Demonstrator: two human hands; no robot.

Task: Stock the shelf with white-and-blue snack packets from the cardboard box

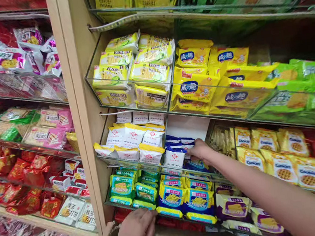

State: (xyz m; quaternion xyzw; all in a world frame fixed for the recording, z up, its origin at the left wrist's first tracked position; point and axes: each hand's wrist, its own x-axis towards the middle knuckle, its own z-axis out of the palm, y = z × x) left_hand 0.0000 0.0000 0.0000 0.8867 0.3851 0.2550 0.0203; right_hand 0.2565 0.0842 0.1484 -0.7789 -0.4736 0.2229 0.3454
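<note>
Head view: a set of snack shelves with clear front rails, seen from above and slightly to the left. The right hand (199, 150) reaches across from the lower right, forearm extended, into the middle shelf, where its fingers close on the blue-and-white packets (175, 154) standing in a short row; the grip appears to be a pinch on the rearmost packet, though the fingertips are hidden behind the wrappers, so exactly which packet is held cannot be told. Just left of that row lie the yellow-and-white packets (133, 141), piled loosely and touching the rail (128, 160). The left hand (136, 233) sits low at the frame's bottom edge, fingers curled against the front of the lower shelf near the green packets (122, 187); whether it grips anything or only rests there cannot be told. Beside these stand blue-and-yellow packets (173, 197) and, further right, purple packets (232, 205). Behind the right forearm are cookie bags (282, 165); above are yellow bags (196, 85) and lemon biscuit packs (130, 72). The step in hand is judged to be setting or straightening the blue-and-white packets in their compartment. The next move would call for a steady, shallow push or lift that keeps the row upright and clear of the rail, with care not to disturb the neighbouring pile.
</note>
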